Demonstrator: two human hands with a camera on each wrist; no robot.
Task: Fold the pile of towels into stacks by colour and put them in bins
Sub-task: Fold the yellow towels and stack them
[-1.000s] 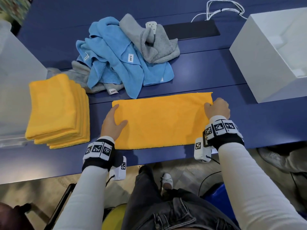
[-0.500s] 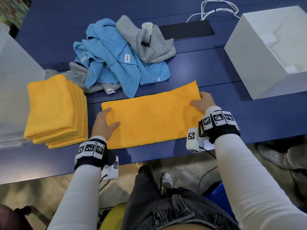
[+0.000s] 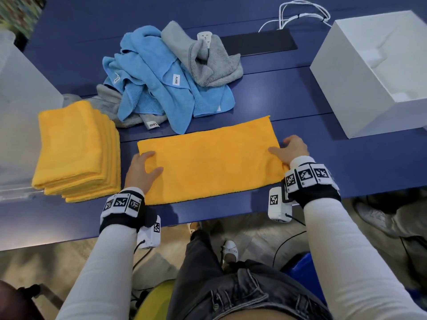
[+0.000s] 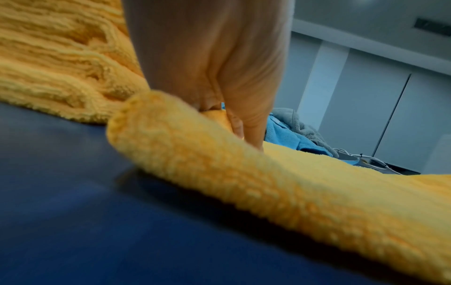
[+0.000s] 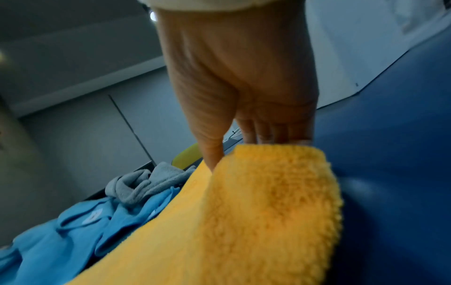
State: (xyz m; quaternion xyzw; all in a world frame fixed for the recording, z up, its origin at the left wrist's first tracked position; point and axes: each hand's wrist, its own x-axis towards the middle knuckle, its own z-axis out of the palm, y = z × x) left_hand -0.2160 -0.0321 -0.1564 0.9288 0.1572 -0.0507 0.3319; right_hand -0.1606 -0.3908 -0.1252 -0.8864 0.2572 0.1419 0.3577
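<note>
A yellow towel [image 3: 208, 158], folded into a long strip, lies flat near the front edge of the blue table [image 3: 300, 107]. My left hand [image 3: 144, 168] holds its left end, thumb on top; in the left wrist view that end [image 4: 292, 192] curls up against my left hand [image 4: 241, 135]. My right hand [image 3: 288, 150] pinches the right end, thumb on top and fingers behind the raised corner [image 5: 244, 221]. A stack of folded yellow towels [image 3: 74, 148] sits left of it. Crumpled blue and grey towels [image 3: 161, 77] lie in a pile behind.
An open white bin [image 3: 369, 88] stands at the right. A translucent bin [image 3: 20, 100] stands at the far left beside the stack. A black pad [image 3: 258, 42] and white cables [image 3: 300, 12] lie at the back. My legs are below the table edge.
My right hand slid from the towel's far right corner down its right edge and took hold with the thumb on top. The towel now lies slightly skewed. My left hand stayed at the left end.
</note>
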